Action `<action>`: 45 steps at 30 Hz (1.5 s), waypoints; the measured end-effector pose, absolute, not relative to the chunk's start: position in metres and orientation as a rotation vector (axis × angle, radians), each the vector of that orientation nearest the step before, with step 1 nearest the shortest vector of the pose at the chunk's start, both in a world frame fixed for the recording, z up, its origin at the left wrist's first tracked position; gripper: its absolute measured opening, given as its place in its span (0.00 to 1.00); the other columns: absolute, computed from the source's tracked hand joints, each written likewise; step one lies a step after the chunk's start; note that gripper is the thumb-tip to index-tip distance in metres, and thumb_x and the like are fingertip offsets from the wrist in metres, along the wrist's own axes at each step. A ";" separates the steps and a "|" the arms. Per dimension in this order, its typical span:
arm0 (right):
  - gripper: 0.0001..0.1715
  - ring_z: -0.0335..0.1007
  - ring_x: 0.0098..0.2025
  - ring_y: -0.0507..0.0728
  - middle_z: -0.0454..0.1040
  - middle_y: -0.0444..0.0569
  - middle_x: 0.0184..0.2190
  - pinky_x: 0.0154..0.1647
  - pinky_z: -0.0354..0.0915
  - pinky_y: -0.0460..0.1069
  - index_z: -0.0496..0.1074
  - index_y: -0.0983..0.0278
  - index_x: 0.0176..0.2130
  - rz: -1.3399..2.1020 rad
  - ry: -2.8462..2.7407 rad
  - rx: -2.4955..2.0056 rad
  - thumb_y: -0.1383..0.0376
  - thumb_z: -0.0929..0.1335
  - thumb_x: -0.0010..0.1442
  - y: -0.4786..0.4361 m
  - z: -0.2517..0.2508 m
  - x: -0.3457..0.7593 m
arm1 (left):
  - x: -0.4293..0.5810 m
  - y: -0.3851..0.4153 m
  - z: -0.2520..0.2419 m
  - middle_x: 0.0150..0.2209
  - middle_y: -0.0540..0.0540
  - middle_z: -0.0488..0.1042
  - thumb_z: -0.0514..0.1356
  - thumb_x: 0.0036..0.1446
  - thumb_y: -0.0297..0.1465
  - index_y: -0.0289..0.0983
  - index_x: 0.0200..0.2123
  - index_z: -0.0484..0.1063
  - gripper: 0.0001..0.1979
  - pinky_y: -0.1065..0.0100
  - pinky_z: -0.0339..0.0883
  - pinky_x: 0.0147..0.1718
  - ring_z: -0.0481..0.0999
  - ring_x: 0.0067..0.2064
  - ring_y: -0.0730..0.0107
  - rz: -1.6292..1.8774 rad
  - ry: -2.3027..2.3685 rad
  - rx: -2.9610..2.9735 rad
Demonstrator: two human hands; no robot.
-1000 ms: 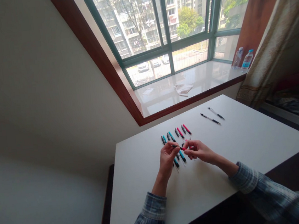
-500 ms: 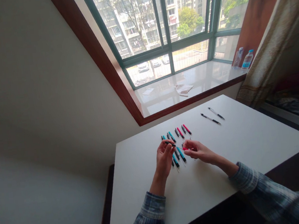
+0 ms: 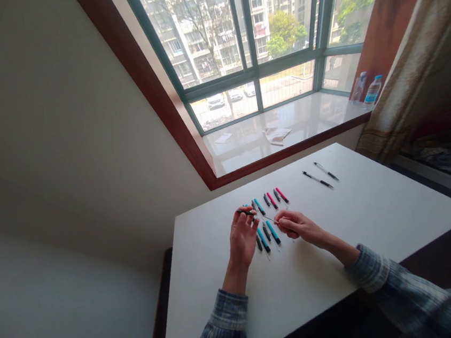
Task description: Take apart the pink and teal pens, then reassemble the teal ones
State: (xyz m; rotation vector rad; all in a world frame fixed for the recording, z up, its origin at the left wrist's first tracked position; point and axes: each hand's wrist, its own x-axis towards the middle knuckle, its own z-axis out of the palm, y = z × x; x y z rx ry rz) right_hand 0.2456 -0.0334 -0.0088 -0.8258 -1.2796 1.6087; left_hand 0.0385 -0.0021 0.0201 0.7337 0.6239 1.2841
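Observation:
On the white table [image 3: 359,214] lie several short pen parts in blue, red and black [image 3: 271,199]. My left hand [image 3: 243,237] is closed, pinching a black pen piece [image 3: 245,211] at its fingertips. My right hand [image 3: 296,225] is closed round a red pen piece, mostly hidden in its fingers. A thin refill [image 3: 269,218] stretches between the two hands. More blue and black pen parts [image 3: 268,234] lie on the table between the hands.
Two whole pens [image 3: 321,175] lie further back on the right of the table. A window sill [image 3: 305,123] behind holds a white cloth [image 3: 276,134] and two bottles [image 3: 367,89]. A curtain [image 3: 419,62] hangs at the right.
My hands have drawn apart: the left hand moved left with the black piece, exposing the thin refill between it and the red piece in the right hand.

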 end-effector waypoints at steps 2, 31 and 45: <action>0.23 0.50 0.24 0.48 0.61 0.39 0.26 0.24 0.45 0.46 0.69 0.63 0.42 1.625 -1.254 -0.808 0.45 0.70 0.66 -0.034 -0.007 0.246 | 0.039 -0.001 0.021 0.34 0.51 0.69 0.66 0.59 0.35 0.40 0.36 0.71 0.07 0.67 0.68 0.41 0.73 0.37 0.71 1.262 0.593 0.711; 0.22 0.55 0.28 0.50 0.64 0.42 0.29 0.26 0.55 0.45 0.70 0.62 0.42 1.447 -1.480 -0.957 0.46 0.68 0.68 -0.034 -0.015 0.248 | 0.048 -0.004 0.013 0.33 0.50 0.73 0.70 0.57 0.43 0.37 0.34 0.76 0.16 0.71 0.62 0.30 0.64 0.27 0.77 1.404 0.944 1.169; 0.21 0.62 0.28 0.52 0.76 0.46 0.28 0.30 0.59 0.48 0.81 0.65 0.36 1.015 -1.564 -1.139 0.49 0.72 0.63 -0.037 -0.007 0.246 | 0.053 -0.009 0.016 0.33 0.48 0.73 0.70 0.56 0.43 0.35 0.35 0.76 0.17 0.72 0.60 0.28 0.63 0.28 0.78 1.293 0.968 1.220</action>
